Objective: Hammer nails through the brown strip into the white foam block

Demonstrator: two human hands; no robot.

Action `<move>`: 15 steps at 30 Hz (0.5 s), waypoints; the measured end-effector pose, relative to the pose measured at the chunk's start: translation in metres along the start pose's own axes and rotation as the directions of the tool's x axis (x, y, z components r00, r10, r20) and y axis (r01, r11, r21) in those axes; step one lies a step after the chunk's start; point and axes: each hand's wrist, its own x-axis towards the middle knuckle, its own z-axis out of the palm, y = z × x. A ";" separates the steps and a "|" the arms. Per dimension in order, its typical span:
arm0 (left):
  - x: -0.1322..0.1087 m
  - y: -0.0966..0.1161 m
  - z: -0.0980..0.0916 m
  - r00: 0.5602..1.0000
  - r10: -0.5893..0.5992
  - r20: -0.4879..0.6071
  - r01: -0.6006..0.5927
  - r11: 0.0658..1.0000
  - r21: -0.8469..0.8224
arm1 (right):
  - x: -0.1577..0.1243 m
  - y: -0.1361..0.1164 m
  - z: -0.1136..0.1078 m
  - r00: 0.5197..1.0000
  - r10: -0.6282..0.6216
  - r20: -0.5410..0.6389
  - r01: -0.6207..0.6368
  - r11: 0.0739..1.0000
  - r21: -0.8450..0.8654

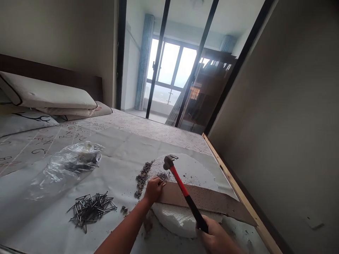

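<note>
My right hand (pixel 215 237) grips the black end of a red-and-black claw hammer (pixel 183 190), whose steel head is raised above a white round foam slab (pixel 193 173). A brown perforated strip (pixel 209 200) lies across that slab. At the strip's left end my left hand (pixel 153 188) pinches something small, which looks like a nail. Small grey stones (pixel 142 178) lie in a row just left of this hand.
A loose heap of steel nails (pixel 91 208) lies to the left on a grey sheet (pixel 119 148) spread over a bed. A crumpled clear plastic bag (pixel 69 164) sits behind them. Pillows (pixel 47 95) are at the far left. A wooden batten (pixel 235 183) runs along the right wall.
</note>
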 end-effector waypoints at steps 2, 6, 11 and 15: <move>0.000 -0.002 0.001 1.000 0.002 0.003 -0.002 1.000 0.018 | 0.003 0.005 0.004 0.999 0.027 0.046 -0.027 0.999 0.019; 0.001 -0.004 0.000 1.000 0.014 0.020 -0.014 1.000 0.013 | 0.007 0.016 0.007 1.000 -0.013 -0.027 0.015 0.998 0.059; 0.000 -0.001 -0.001 1.000 -0.009 0.028 0.009 1.000 -0.007 | 0.006 0.012 0.011 0.999 0.017 -0.036 -0.014 0.997 0.080; 0.000 0.001 -0.003 0.999 -0.047 0.027 0.047 0.999 -0.004 | 0.007 0.002 0.014 0.992 0.093 0.086 -0.101 0.990 0.098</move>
